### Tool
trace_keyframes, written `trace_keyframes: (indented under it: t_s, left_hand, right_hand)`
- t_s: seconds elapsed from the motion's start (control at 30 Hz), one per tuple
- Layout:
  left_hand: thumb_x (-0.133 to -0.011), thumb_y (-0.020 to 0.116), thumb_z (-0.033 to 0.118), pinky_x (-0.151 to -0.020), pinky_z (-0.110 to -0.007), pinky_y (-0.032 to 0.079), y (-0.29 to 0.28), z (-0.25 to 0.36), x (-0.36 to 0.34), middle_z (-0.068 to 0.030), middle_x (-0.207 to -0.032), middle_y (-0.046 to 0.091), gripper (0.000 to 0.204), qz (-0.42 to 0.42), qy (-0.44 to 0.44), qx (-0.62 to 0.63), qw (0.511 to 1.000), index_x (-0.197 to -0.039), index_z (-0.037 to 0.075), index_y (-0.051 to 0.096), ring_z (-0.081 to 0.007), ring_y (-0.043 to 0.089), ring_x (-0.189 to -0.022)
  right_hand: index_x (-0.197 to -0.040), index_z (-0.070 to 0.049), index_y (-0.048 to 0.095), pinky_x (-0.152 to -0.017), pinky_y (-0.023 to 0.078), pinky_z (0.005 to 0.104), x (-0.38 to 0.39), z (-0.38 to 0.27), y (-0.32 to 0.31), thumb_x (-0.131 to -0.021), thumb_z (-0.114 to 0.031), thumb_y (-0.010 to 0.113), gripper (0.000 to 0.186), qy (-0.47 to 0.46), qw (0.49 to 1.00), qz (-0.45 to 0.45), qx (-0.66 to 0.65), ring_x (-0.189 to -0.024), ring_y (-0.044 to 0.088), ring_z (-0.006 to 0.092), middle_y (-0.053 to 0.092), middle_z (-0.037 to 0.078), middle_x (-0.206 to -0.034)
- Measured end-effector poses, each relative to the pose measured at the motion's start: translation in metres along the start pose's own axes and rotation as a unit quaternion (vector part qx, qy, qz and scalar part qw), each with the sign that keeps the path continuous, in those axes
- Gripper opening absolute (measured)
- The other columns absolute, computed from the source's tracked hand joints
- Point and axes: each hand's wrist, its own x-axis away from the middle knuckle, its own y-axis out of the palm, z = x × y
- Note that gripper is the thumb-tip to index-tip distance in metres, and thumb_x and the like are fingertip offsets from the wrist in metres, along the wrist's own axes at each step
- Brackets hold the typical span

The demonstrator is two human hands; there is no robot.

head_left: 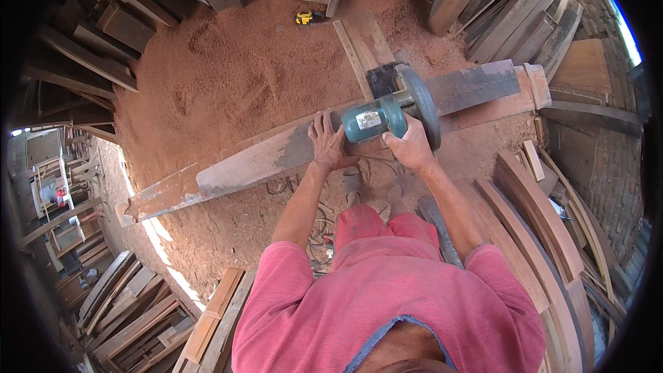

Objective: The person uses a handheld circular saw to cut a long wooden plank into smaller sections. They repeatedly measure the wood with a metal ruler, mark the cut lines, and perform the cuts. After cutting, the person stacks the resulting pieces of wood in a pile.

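Observation:
A circular saw with a teal motor body and a large round grey guard rests on a long plank. My right hand is closed on the saw at its near side, beside the guard; the grip under the fingers is partly hidden. With fingers spread, my left hand lies on the plank just left of the motor's end. The plank is pale toward the left and dark and rough around the saw. Under it runs a thicker wooden beam, reaching out at the right end.
Reddish sawdust is heaped beyond the plank. On it lie a yellow-and-black tape measure and a small wooden T-shaped piece. Boards lean around the rim. Curved timbers lie at the near right; a loose cable lies near my feet.

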Motion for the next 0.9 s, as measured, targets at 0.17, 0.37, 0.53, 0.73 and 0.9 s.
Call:
trace_keyframes:
  t_s: [0.17, 0.37, 0.53, 0.73, 0.9]
  left_hand:
    - [-0.045, 0.097, 0.048, -0.117, -0.071, 0.018, 0.002, -0.002, 0.0, -0.0253, -0.163, 0.02, 0.122, 0.003, 0.002, 0.002, 1.0, -0.153, 0.03, 0.044, -0.0527, 0.014, -0.152]
    - [-0.047, 0.096, 0.052, -0.117, -0.072, 0.015, 0.004, -0.002, 0.0, -0.0233, -0.162, 0.019, 0.128, -0.008, -0.002, -0.01, 1.0, -0.158, 0.031, 0.036, -0.0522, 0.011, -0.152]
    - [-0.048, 0.095, 0.048, -0.117, -0.072, 0.016, 0.001, 0.0, 0.0, -0.024, -0.162, 0.019, 0.121, -0.013, -0.01, 0.001, 1.0, -0.155, 0.031, 0.041, -0.052, 0.011, -0.152]
    - [-0.049, 0.095, 0.051, -0.117, -0.073, 0.014, -0.006, 0.004, -0.001, -0.0216, -0.161, 0.019, 0.129, -0.038, -0.015, -0.019, 0.999, -0.16, 0.033, 0.031, -0.0513, 0.01, -0.152]
    - [-0.049, 0.095, 0.049, -0.115, -0.073, 0.016, -0.003, 0.002, 0.0, -0.0238, -0.162, 0.02, 0.125, -0.025, -0.012, -0.017, 0.999, -0.158, 0.032, 0.036, -0.0515, 0.011, -0.153]
  right_hand:
    - [-0.113, 0.005, 0.067, -0.091, 0.053, 0.0406, -0.006, -0.002, 0.002, -0.082, -0.01, 0.068, 0.034, -0.015, 1.0, 0.007, -0.002, -0.093, 0.07, 0.0302, 0.073, 0.02, -0.097]
    - [-0.099, 0.003, 0.064, -0.075, 0.049, 0.0331, -0.015, 0.0, 0.007, -0.083, -0.008, 0.068, 0.02, -0.066, 0.997, 0.033, -0.026, -0.078, 0.054, 0.013, 0.059, 0.002, -0.081]
    - [-0.105, 0.004, 0.067, -0.081, 0.051, 0.0358, -0.021, -0.002, 0.006, -0.082, -0.009, 0.068, 0.026, -0.053, 0.998, 0.027, -0.025, -0.083, 0.061, 0.0186, 0.064, 0.008, -0.086]
    - [-0.109, 0.005, 0.069, -0.088, 0.054, 0.0411, -0.032, 0.002, 0.007, -0.081, -0.012, 0.07, 0.033, -0.044, 0.999, 0.029, -0.011, -0.09, 0.071, 0.03, 0.074, 0.02, -0.093]
    - [-0.11, 0.005, 0.069, -0.088, 0.054, 0.0417, -0.034, 0.001, 0.01, -0.08, -0.013, 0.071, 0.034, -0.059, 0.997, 0.05, -0.009, -0.092, 0.072, 0.0334, 0.074, 0.022, -0.095]
